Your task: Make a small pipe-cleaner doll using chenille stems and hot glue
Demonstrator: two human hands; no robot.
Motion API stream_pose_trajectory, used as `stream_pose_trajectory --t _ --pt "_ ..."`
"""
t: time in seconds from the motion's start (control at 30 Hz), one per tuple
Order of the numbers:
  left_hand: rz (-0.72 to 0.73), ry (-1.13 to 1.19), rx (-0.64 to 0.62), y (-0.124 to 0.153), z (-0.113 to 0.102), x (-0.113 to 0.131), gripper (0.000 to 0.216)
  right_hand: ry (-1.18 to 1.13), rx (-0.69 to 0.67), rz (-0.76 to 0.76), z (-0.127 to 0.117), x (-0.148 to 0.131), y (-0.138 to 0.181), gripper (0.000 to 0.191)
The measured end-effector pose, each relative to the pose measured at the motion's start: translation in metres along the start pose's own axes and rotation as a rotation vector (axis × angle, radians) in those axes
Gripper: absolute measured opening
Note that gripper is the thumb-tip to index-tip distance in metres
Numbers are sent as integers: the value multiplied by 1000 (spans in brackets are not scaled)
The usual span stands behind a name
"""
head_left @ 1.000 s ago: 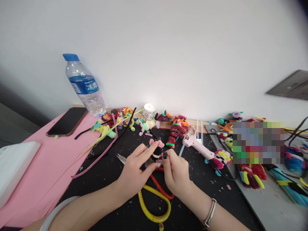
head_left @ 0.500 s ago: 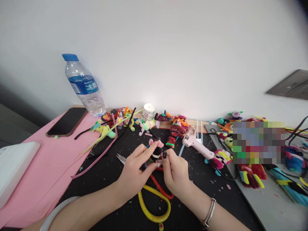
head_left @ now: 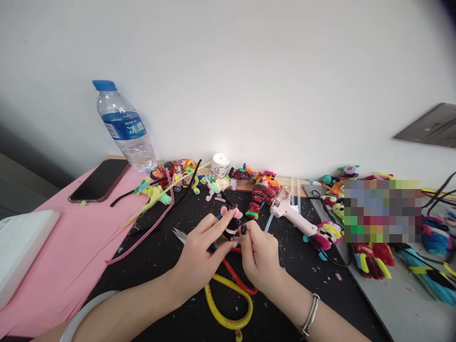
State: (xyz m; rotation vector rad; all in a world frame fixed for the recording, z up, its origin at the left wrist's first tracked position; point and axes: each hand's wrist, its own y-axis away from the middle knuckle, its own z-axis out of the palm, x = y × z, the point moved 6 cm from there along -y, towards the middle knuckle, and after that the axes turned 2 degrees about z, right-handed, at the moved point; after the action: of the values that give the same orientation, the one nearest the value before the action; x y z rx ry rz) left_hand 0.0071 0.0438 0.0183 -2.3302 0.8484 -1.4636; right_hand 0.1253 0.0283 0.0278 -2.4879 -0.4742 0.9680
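Both hands meet over a black mat [head_left: 167, 266] at the table's middle. My left hand [head_left: 199, 259] pinches a small black and pink pipe-cleaner figure [head_left: 231, 221] between thumb and forefinger. Fingers of my right hand [head_left: 260, 256] are curled and pinch the same figure from its right side. A red pipe cleaner [head_left: 237, 278] and a yellow pipe cleaner [head_left: 228, 311] loop on the mat just below the hands. Small scissors [head_left: 179, 233] lie left of my left hand.
A pink glue gun [head_left: 290, 213] lies right of the hands. A lit candle jar [head_left: 220, 165], several fuzzy figures and loose pipe cleaners line the back. A water bottle [head_left: 124, 128] and phone [head_left: 99, 179] stand on pink paper [head_left: 60, 247] at left. More figures crowd the grey board [head_left: 399, 304] at right.
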Motion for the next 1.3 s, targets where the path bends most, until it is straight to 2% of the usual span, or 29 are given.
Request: stream_pose_trajectory --t 0.97,1.3 --pt "-35 -2 -15 1 1 -2 52 26 4 23 0 -2 -2 24" --pt "-80 45 -18 -3 0 -2 53 -126 -16 109 1 7 1 21"
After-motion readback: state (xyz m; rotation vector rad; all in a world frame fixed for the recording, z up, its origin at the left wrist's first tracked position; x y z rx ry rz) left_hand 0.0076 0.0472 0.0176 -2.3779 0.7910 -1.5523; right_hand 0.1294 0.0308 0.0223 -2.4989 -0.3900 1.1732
